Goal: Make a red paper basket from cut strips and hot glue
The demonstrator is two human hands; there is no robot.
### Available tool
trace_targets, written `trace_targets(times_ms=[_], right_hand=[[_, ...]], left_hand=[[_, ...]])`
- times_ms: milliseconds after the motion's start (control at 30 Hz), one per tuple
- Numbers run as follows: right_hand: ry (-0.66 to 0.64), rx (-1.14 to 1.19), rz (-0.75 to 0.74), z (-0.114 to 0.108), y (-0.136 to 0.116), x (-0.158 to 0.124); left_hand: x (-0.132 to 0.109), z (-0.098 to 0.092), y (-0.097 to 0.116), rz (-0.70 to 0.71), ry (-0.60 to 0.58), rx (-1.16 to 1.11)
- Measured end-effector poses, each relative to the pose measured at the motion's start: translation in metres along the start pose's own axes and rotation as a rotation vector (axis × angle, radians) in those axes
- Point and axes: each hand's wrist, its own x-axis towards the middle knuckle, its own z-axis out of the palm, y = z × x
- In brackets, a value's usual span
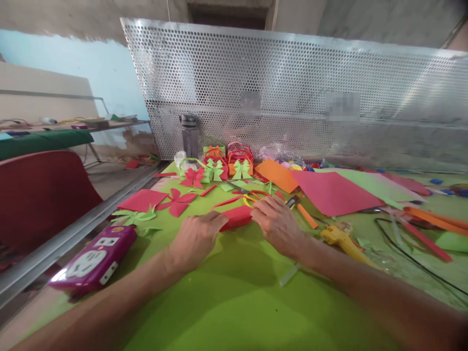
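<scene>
A red folded paper piece point(237, 218) is held between my two hands, low over the green tabletop point(234, 297). My left hand point(195, 240) pinches its left end, fingers closed. Curled over its right end is my right hand point(277, 225). Behind the piece lie scissors point(237, 187) and thin red and yellow strips. Red petal-shaped paper point(177, 202) and a flat red sheet point(143, 200) rest to the left. An orange roll point(307, 216) and a yellow glue gun point(343, 239) lie right of my right hand.
Small paper bags with bows point(241, 168) and a bottle point(189, 136) stand before a perforated metal panel point(226, 73). A purple power strip point(95, 261) sits at left. Orange, pink point(336, 192) and green sheets lie at right, near a black cable point(413, 258). A clear stick point(289, 275) lies by my right forearm.
</scene>
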Motion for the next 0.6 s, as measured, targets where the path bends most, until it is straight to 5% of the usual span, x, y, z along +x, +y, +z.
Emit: trace_targets(times_ms=[133,267,367,600], right_hand=[[0.047,0.154,0.066,-0.01,0.0,0.003],[0.036,0.331,0.143,-0.026,-0.003,0.004],[-0.025,0.415,0.207,-0.031,-0.004,0.005],[-0.166,0.446,0.252,-0.028,-0.006,0.005]], left_hand=[[0.005,-0.017,0.0,-0.037,0.057,-0.148],[0.009,-0.033,-0.002,-0.174,-0.075,-0.364],[0.011,-0.032,-0.003,-0.204,-0.167,-0.391],[0.008,-0.018,-0.001,-0.081,-0.102,-0.222]])
